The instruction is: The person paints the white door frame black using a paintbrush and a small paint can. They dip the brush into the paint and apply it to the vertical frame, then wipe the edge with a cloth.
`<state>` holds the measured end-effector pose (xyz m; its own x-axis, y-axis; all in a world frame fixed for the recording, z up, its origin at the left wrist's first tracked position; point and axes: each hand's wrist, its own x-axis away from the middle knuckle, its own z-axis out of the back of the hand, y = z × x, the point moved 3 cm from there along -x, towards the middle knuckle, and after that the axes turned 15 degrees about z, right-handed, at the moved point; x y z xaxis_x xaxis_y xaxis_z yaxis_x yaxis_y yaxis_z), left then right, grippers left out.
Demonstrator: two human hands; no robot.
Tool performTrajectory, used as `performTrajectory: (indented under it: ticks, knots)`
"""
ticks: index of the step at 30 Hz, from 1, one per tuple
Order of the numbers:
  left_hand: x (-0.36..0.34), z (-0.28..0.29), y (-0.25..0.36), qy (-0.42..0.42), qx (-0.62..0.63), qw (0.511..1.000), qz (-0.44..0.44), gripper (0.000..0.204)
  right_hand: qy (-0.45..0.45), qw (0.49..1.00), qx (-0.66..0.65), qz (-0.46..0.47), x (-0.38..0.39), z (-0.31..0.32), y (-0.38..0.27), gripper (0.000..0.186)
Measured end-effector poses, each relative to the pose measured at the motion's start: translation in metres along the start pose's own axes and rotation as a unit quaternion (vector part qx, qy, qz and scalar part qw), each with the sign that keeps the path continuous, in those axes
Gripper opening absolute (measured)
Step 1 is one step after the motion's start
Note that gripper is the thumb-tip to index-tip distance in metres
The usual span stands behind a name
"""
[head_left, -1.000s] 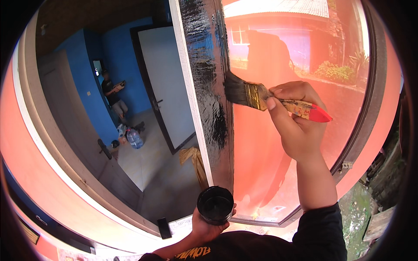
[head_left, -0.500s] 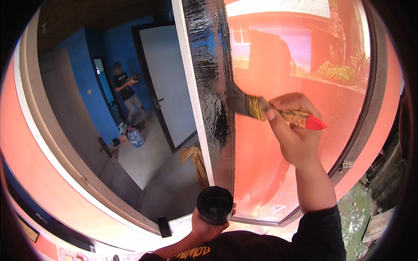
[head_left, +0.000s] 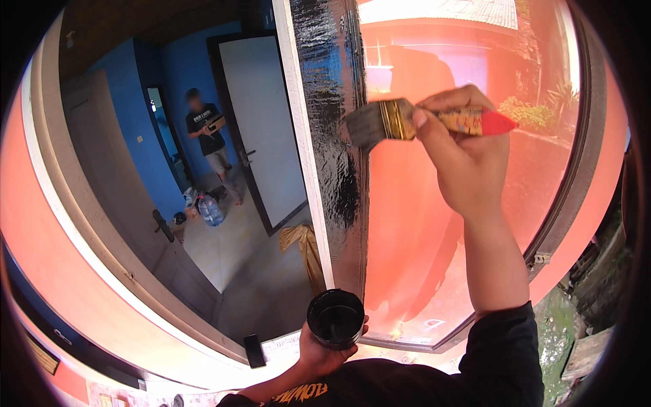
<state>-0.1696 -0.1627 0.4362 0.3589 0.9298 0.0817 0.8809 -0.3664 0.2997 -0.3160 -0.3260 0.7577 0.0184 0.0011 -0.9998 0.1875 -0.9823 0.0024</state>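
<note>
My right hand [head_left: 468,146] is closed around the handle of a paintbrush [head_left: 400,121], which has dark bristles, a gold band and a red handle tip. The bristle ends lie at the right edge of a wooden post [head_left: 332,163] that is coated in glossy wet black paint. Below, near the foot of the post, my left hand [head_left: 325,356] holds a round black paint tub [head_left: 336,317] from underneath, its mouth facing up. Dark liquid shows inside the tub.
Right of the post, a window pane [head_left: 413,230] reflects a house and plants. On the left, a brown door [head_left: 129,183] stands open to a blue room where a person [head_left: 209,129] holds something. A phone-like black object [head_left: 254,351] rests on the sill beside my left forearm.
My right hand and the paintbrush have moved up along the post, and the brush is now more level. The person indoors has shifted slightly. My left hand and tub stay nearly still.
</note>
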Motion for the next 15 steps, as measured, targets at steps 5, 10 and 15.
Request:
performTrajectory:
  ticks: [5, 10, 15]
  knots:
    - [0.001, -0.001, -0.001, 0.011, 0.019, 1.0, 0.007, 0.076, 0.04, 0.998, -0.007, 0.055, -0.026, -0.008, 0.0, 0.018]
    - [-0.001, -0.002, -0.001, -0.003, 0.021, 1.0, 0.013, 0.076, 0.096, 0.988, -0.013, 0.121, -0.037, -0.005, -0.008, 0.014]
    - [-0.003, -0.003, -0.002, -0.011, 0.016, 1.0, 0.012, 0.076, 0.135, 0.979, -0.048, 0.145, -0.023, -0.004, -0.006, 0.01]
